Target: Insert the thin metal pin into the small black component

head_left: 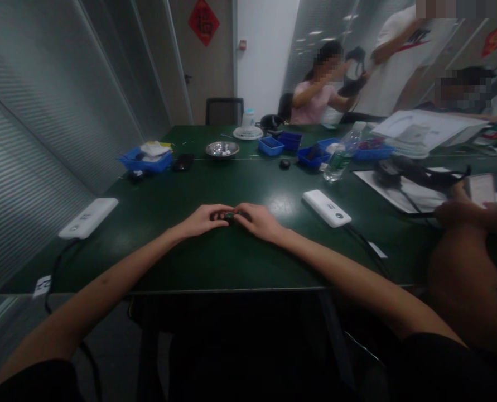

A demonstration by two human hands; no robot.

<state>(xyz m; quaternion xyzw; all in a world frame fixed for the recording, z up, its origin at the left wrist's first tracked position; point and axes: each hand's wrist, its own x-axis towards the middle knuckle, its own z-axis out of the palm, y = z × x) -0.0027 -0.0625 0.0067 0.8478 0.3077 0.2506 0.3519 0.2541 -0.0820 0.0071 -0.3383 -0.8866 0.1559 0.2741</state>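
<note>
Both hands meet over the middle of the green table (pixel 248 268). A small dark object (pixel 230 215) with a hint of green shows between the fingertips, too small to identify. My left hand (pixel 204 220) curls its fingers and thumb around its left side. From the right, my right hand (pixel 259 220) pinches at the same object, fingers bent and pressed together. The fingers cover most of it.
White power banks with cables lie left (pixel 90 218) and right (pixel 327 208). Behind are a metal bowl (pixel 222 149), a blue tray (pixel 145 162) and a plastic bottle (pixel 343 156). Another person's hand (pixel 459 215) is at the right; other people are farther back.
</note>
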